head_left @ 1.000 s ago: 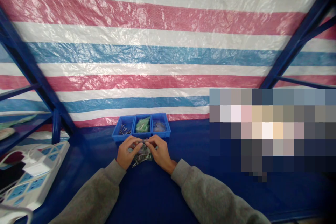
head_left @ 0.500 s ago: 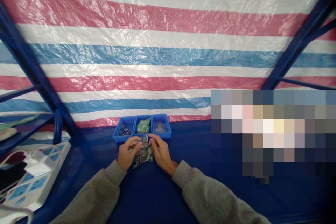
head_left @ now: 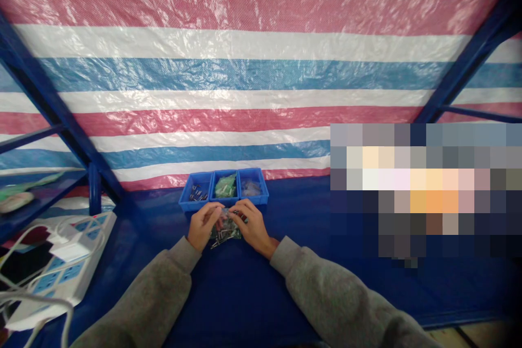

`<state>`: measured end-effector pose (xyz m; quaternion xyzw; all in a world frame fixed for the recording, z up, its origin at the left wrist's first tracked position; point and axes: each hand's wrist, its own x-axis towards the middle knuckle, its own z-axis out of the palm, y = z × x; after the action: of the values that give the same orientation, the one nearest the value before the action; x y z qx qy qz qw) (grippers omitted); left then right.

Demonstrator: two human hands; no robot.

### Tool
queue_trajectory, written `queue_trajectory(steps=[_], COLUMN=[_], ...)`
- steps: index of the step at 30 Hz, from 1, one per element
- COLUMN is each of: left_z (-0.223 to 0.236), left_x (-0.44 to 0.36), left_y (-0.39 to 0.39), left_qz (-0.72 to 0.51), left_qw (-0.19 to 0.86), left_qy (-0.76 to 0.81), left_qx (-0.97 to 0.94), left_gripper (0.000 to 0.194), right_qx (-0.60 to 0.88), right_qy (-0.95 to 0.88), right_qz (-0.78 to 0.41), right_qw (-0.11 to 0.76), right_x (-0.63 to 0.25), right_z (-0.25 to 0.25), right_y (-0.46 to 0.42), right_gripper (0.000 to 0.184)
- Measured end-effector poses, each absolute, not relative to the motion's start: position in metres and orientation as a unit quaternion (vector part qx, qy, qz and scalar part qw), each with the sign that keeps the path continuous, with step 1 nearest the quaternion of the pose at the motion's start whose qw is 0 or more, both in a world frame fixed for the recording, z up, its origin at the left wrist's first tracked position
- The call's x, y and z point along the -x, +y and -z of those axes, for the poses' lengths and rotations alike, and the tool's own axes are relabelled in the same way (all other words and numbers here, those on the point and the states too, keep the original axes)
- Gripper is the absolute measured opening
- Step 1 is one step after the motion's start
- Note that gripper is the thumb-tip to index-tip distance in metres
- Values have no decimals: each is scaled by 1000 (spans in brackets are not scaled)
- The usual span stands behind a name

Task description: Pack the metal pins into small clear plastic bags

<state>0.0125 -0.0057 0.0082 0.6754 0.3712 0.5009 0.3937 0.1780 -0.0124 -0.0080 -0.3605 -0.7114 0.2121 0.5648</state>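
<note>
Position: the clear plastic bag [head_left: 224, 219] is between our two hands, above the tabletop [head_left: 236, 304] and on the near side of the bins. Our left hand [head_left: 201, 229] has thumb and forefinger pinched together on its left edge. On our right hand [head_left: 256, 232] thumb and forefinger are close together at the bag's right side; we cannot tell whether they clamp the film or a small dark piece.

Handling (our judgement): keep both pinches high, near the bag's edge, with light, even tension, so the thin film neither tears nor slips. Keep the bag low over the loose metal pins [head_left: 221, 237], so anything dropped lands among them. Pointed ends could snag the film; wrists low and steady should help.

Count:
- Bins: 3, side by side. Left bin [head_left: 196, 207], middle bin [head_left: 225, 202], right bin [head_left: 256, 199].
- Pins in left bin [head_left: 198, 193]: several, overlapping; no reliable count.
- Green packing [head_left: 225, 186], middle bin: one bunched mass; number of pieces unclear.
- Clear film [head_left: 250, 188], right bin: one heap, layers not separable.
- Loose pins under our hands: several, partly hidden.
- Bag between hands: 1 seen.
- Power strip [head_left: 90, 269], left side: 1, with 1 white adapter [head_left: 65, 244] on it.
- Striped sheet [head_left: 244, 73], far side: 1.
</note>
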Motion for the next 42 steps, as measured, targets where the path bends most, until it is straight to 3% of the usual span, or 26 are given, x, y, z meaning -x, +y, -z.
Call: queue_trajectory(steps=[3,10,18,25,42], left_z=[-6,-6,-14,-14,-11], left_x=[-11,-9,-9,-11,-12], left_y=[-5,-3,-3,-5,-8], left_qz=[-494,-479,-496,-479,-458], left_qw=[376,209,106,150,133], left_qy=[368,400,401,399,443], left_qx=[-692,-753,-763,-768,-759], left_gripper=[28,17,13,15,16], right_qx=[365,366,363,363,367], right_qy=[-706,-700,-713,-714,-713], right_qz=[-214,-216,-210,-214,-212], right_qw=[568,574,562,560,558], right_x=[-178,-178,-178,-178,-180], right_z=[6,4,4,5,6], right_y=[-13,-15,-15,-14,-15], right_gripper=[14,15,16,16,16])
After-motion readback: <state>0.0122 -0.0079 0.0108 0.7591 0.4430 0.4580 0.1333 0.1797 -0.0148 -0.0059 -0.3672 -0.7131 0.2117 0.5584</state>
